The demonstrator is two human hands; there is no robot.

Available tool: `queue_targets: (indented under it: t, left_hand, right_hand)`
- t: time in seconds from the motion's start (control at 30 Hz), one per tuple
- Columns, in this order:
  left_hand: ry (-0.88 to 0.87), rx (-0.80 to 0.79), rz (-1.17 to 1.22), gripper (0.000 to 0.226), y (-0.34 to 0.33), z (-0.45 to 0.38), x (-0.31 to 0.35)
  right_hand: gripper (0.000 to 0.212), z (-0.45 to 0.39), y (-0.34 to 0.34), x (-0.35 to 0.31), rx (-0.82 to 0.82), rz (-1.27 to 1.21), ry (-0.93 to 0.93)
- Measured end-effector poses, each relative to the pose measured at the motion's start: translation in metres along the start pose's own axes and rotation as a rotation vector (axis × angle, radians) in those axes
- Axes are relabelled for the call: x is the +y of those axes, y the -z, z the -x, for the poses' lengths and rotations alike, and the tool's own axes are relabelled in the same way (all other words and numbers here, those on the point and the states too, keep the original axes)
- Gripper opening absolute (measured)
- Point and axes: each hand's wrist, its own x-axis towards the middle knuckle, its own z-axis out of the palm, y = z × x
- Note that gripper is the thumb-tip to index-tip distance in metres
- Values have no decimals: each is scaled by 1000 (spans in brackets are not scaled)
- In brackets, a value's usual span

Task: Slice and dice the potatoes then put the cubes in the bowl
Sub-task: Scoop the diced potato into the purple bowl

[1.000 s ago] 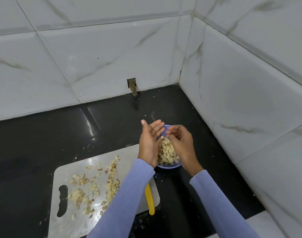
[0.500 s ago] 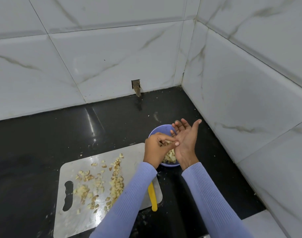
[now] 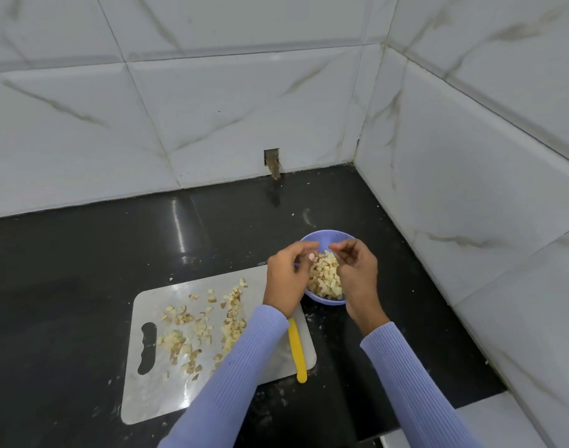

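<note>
Both hands over small round lilac plastic bowl (image 3: 328, 238) on glossy black tabletop (image 3: 83, 253), near tiled corner. Bowl holds pale diced potato cubes (image 3: 325, 279). Left hand (image 3: 284, 279) at bowl's left rim, grip loosely curled, holding nothing visible. Right hand (image 3: 357, 273) above bowl's right side, fingers curled inward; whether anything is pinched, cannot tell. More diced potato pieces (image 3: 199, 328) scattered on white rectangular plastic cutting board (image 3: 147, 396) left of bowl. Yellow knife handle (image 3: 297, 350) lies on board's right edge.
</note>
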Motion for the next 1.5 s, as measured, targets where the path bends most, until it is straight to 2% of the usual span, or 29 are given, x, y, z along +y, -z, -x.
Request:
queue_targets:
  t: [0.1,0.23,0.3,0.37,0.43,0.53,0.67,0.8,1.0,1.1,1.2,1.27,1.37,1.43,1.5]
  left_hand:
    - [0,42,70,26,25,10,0]
    - [52,87,31,25,86,37,-13]
    - [100,84,-40,22,107,48,-20]
    - [211,100,-117,24,136,69,-34]
    - [325,87,-160,30,159,85,-46]
    - [466,73,-239,40,184,112,-64]
    - [605,50,-319,56,198,131,-75]
    - [740,34,-264,62,195,142,-79]
    - [664,245,-219,39,176,137,-85]
    - [583,271,-154,30,163,127,-86]
    - [548,255,-40,26,162,123,-86]
    - [517,233,-2,25,169,124,-87]
    - [448,258,-12,17,182,129,-89]
    - [390,398,-7,8,188,131,-91]
    - [329,531,-12,12,192,132,-93]
  right_hand:
    - [33,18,-16,-6,-69,-68,-28]
    - [31,65,-52,-4,-355,-194,-78]
    - [21,74,-54,6,-426,-47,-35]
    - [15,87,-62,21,-567,229,-7]
    - [20,97,-59,33,-667,513,-26]
    - [40,112,-52,41,-711,815,-40]
    - [64,126,-58,47,-724,958,-38]
    - [77,132,-91,49,-668,1005,-74]
    - [63,126,-114,53,-556,682,11]
    - [39,118,-101,53,-521,657,48]
    - [16,109,-89,53,-367,547,229]
    - [17,102,-92,56,-307,478,296]
    - [32,90,-106,68,-397,488,278]
    - [43,86,-114,74,-492,524,239]
    - [48,87,-119,81,-583,565,269]
